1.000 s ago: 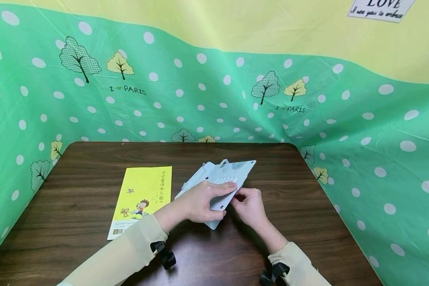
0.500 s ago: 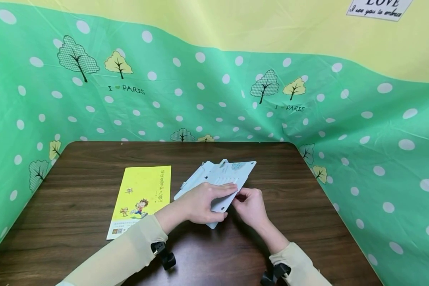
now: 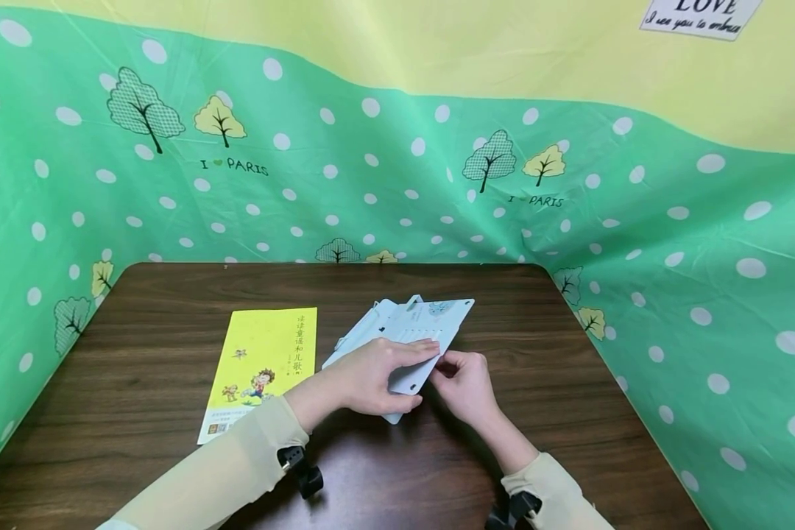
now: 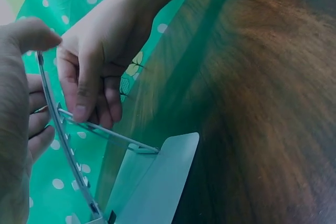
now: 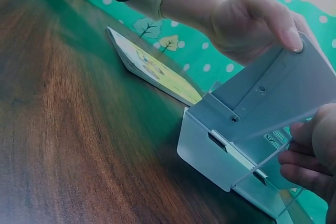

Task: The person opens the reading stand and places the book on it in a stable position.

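A pale blue folding book stand (image 3: 416, 320) is partly unfolded near the middle of the table, its upper panel (image 5: 286, 85) raised at a slant over the base plate (image 5: 202, 153). My left hand (image 3: 379, 375) grips the near edge of that panel, thumb on one face and fingers on the other. On the right side, my right hand (image 3: 465, 386) pinches a thin wire support leg (image 4: 123, 137) between thumb and fingers beneath the panel. The leg runs from the base up toward a row of small notches on the panel's underside, which shows in the left wrist view.
Left of the stand lies a yellow children's book (image 3: 265, 353), its lower right part covered by the left forearm. Dark wooden table (image 3: 570, 442) surrounds both things. A green and yellow patterned cloth (image 3: 371, 184) hangs behind and along the sides.
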`<state>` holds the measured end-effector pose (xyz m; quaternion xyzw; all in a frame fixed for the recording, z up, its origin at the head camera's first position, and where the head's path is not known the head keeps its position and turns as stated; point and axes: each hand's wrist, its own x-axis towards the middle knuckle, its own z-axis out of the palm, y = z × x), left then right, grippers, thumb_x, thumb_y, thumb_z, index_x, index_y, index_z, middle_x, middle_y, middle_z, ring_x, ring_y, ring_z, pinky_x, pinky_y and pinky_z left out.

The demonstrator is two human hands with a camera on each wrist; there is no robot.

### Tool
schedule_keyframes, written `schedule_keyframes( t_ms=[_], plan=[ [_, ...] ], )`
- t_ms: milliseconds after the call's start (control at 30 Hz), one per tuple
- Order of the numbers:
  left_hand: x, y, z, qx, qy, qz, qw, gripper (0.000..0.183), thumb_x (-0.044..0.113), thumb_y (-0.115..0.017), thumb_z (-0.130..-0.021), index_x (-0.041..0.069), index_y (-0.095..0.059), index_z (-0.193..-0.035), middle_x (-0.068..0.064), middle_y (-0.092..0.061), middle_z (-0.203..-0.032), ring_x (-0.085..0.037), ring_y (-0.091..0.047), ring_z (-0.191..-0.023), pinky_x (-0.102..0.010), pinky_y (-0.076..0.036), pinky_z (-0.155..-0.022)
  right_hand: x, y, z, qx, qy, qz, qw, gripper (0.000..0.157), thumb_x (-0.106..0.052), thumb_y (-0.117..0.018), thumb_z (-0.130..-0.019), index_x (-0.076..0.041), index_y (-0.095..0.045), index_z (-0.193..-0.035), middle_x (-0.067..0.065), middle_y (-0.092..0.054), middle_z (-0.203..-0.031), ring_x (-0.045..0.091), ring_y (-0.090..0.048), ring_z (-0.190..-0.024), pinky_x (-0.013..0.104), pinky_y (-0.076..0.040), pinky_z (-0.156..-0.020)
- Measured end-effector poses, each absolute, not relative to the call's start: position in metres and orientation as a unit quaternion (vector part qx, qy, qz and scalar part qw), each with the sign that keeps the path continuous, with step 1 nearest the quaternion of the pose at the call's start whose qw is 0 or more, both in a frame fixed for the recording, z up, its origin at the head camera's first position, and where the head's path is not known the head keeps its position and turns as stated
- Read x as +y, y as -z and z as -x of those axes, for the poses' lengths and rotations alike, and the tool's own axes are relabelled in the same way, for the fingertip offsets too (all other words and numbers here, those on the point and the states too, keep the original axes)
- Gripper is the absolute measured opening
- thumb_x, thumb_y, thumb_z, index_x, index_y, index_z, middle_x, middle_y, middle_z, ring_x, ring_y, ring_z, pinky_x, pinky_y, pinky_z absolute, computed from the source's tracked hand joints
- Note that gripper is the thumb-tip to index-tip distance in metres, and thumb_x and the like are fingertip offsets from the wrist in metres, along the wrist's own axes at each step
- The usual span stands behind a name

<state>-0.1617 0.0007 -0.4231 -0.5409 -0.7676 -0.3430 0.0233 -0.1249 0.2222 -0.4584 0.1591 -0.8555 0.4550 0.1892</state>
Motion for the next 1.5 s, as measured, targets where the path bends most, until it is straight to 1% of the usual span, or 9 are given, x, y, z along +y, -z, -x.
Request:
schedule_keyframes(
  t_ms=[233, 333, 400, 467, 500, 567, 633, 1033, 1500],
  plan=[
    [-0.006, 0.416, 0.176, -0.749, 0.381, 0.542, 0.024, 0.061, 0.034, -0.07, -0.1, -0.001, -0.058, -0.149, -0.011, -0.058, -0.151, -0.013, -0.049, -0.142, -0.033, -0.042, -0.116, 0.222, 0.454, 0.116, -0.84, -0.495, -0.148, 0.165, 0.019, 0.014, -0.079, -0.081, -0.005, -0.082, -0.084, -0.001, -0.077, -0.079, 0.01, -0.073, -0.072, 0.022, -0.06, -0.065],
    [-0.006, 0.412, 0.189, -0.751, 0.411, 0.516, 0.022, 0.051, 0.029, -0.066, -0.105, -0.002, -0.061, -0.145, -0.013, -0.077, -0.111, -0.005, -0.068, -0.095, -0.024, -0.054, -0.089, 0.22, 0.451, 0.109, -0.825, -0.528, -0.138, 0.148, 0.017, 0.015, -0.08, -0.082, -0.001, -0.082, -0.088, 0.003, -0.078, -0.082, 0.014, -0.075, -0.077, 0.024, -0.061, -0.071],
    [-0.006, 0.409, 0.198, -0.76, 0.424, 0.492, 0.006, 0.047, 0.027, -0.063, -0.107, -0.001, -0.062, -0.145, -0.009, -0.073, -0.081, -0.003, -0.047, -0.062, -0.025, -0.048, -0.066, 0.219, 0.448, 0.104, -0.817, -0.546, -0.128, 0.137, 0.015, 0.014, -0.08, -0.083, 0.0, -0.082, -0.09, 0.005, -0.078, -0.084, 0.016, -0.075, -0.078, 0.026, -0.062, -0.072],
    [-0.005, 0.405, 0.208, -0.77, 0.43, 0.471, -0.014, 0.045, 0.026, -0.062, -0.109, 0.0, -0.063, -0.145, -0.009, -0.073, -0.081, -0.001, -0.044, -0.062, -0.025, -0.047, -0.064, 0.218, 0.445, 0.099, -0.811, -0.559, -0.117, 0.123, 0.015, 0.013, -0.081, -0.084, 0.0, -0.082, -0.093, 0.006, -0.078, -0.086, 0.016, -0.075, -0.079, 0.027, -0.062, -0.073],
    [-0.004, 0.404, 0.213, -0.773, 0.431, 0.464, -0.023, 0.043, 0.024, -0.061, -0.109, 0.0, -0.062, -0.145, -0.012, -0.077, -0.095, 0.0, -0.056, -0.071, -0.025, -0.052, -0.071, 0.217, 0.443, 0.096, -0.809, -0.565, -0.112, 0.117, 0.016, 0.013, -0.081, -0.084, 0.001, -0.082, -0.094, 0.007, -0.078, -0.087, 0.016, -0.076, -0.079, 0.028, -0.063, -0.073],
    [-0.002, 0.401, 0.224, -0.779, 0.43, 0.455, -0.04, 0.041, 0.021, -0.059, -0.11, 0.0, -0.062, -0.145, -0.015, -0.075, -0.123, -0.003, -0.068, -0.1, -0.026, -0.056, -0.089, 0.215, 0.44, 0.091, -0.806, -0.573, -0.106, 0.105, 0.016, 0.012, -0.081, -0.085, 0.002, -0.082, -0.096, 0.009, -0.079, -0.089, 0.017, -0.076, -0.08, 0.03, -0.063, -0.074],
    [0.001, 0.398, 0.235, -0.785, 0.427, 0.446, -0.053, 0.04, 0.018, -0.059, -0.111, -0.001, -0.061, -0.146, -0.012, -0.063, -0.144, -0.008, -0.057, -0.132, -0.03, -0.051, -0.106, 0.212, 0.438, 0.086, -0.802, -0.58, -0.105, 0.093, 0.018, 0.012, -0.082, -0.084, 0.002, -0.081, -0.099, 0.009, -0.079, -0.09, 0.019, -0.077, -0.082, 0.032, -0.063, -0.075],
    [0.019, 0.393, 0.281, -0.808, 0.369, 0.44, -0.13, 0.04, 0.006, -0.053, -0.111, 0.0, -0.056, -0.151, -0.013, -0.062, -0.147, -0.021, -0.059, -0.135, -0.03, -0.047, -0.11, 0.194, 0.429, 0.061, -0.77, -0.627, -0.116, 0.036, 0.03, -0.006, -0.093, -0.081, 0.001, -0.079, -0.108, 0.011, -0.08, -0.096, 0.027, -0.079, -0.089, 0.039, -0.063, -0.079],
    [0.058, 0.392, 0.298, -0.827, 0.28, 0.458, -0.166, 0.039, 0.008, -0.052, -0.112, 0.003, -0.058, -0.15, -0.01, -0.062, -0.147, -0.02, -0.056, -0.138, -0.029, -0.044, -0.113, 0.181, 0.428, 0.057, -0.774, -0.624, -0.059, 0.091, 0.019, -0.01, -0.094, -0.082, -0.004, -0.082, -0.095, 0.003, -0.079, -0.084, 0.023, -0.079, -0.078, 0.035, -0.063, -0.073]
  ],
)
